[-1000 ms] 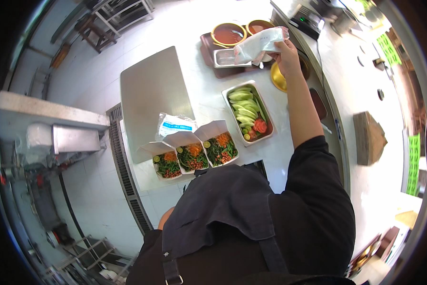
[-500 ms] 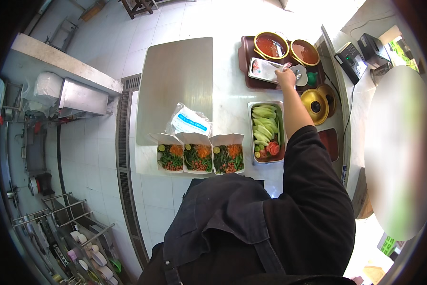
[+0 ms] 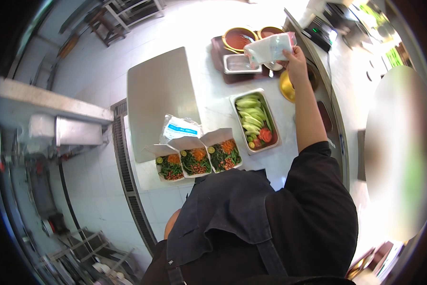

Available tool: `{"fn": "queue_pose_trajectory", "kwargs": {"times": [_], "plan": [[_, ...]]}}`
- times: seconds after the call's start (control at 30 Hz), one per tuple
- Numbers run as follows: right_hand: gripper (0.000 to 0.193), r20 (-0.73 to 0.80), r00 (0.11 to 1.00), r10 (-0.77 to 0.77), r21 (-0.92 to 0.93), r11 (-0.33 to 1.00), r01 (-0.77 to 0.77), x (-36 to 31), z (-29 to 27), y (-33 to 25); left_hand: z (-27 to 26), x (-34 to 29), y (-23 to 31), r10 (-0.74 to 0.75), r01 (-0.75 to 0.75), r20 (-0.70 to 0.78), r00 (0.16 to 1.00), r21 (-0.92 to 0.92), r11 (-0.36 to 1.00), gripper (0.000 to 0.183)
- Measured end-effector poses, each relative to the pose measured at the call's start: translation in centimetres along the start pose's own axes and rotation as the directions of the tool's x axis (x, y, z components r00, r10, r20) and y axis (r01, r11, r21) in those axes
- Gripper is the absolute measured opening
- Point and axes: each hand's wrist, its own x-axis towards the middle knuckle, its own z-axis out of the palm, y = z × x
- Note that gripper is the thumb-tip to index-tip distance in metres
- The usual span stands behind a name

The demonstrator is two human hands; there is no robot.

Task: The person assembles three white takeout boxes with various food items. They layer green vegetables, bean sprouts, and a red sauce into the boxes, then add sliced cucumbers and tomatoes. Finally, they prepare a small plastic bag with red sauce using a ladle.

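Head view: nearest me, three open white boxes of greens and orange shreds sit in a row. A blue-labelled packet lies just behind them, on the steel sheet. Right of the boxes: a steel container of pale green slices and red pieces.

Farther out, my right hand is clamped on the near right end of a clear plastic packet, thumb and fingers together. My left hand is out of view, so I can't tell its grip.

The packet overlaps a shallow steel pan and the far bowls; its height above them is unclear. One-ended hold, so I judge the free end could sag: best to pinch firmly, lift level, and clear the red-filled bowl beyond. The sleeveless forearm should also miss the gold metal piece beside it.
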Motion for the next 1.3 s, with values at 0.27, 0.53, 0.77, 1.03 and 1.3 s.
{"fn": "queue_pose_trajectory", "kwargs": {"times": [0.27, 0.53, 0.77, 1.03, 1.3], "plan": [[0.022, -0.014, 0.934, 0.358, -0.374, 0.864, -0.337, -19.9, -11.5, -14.4, -4.7, 2.9, 3.7, 0.02, -0.05, 0.124, 0.992, 0.247, 0.968, 0.045], [0.024, -0.374, 0.926, 0.053, -0.883, 0.284, -0.373, -38.2, -13.3, -11.6, -7.7, 4.8, 8.5, -0.026, -0.095, 0.232, 0.972, 0.495, 0.864, 0.045], [0.02, -0.503, 0.864, 0.006, -0.849, 0.181, -0.496, -49.0, -12.2, 4.8, -8.7, 3.9, 11.3, -0.079, -0.093, 0.244, 0.967, 0.622, 0.777, 0.044], [0.014, -0.598, 0.776, -0.199, -0.794, 0.276, -0.542, -46.4, -14.3, 10.7, -7.9, 1.8, 10.9, -0.128, -0.043, 0.218, 0.968, 0.643, 0.764, 0.044], [0.021, -0.755, 0.652, -0.065, -0.654, 0.007, -0.757, -41.5, -18.4, 11.7, -6.2, 0.4, 9.8, -0.137, -0.012, 0.194, 0.971, 0.615, 0.789, 0.043]]}}
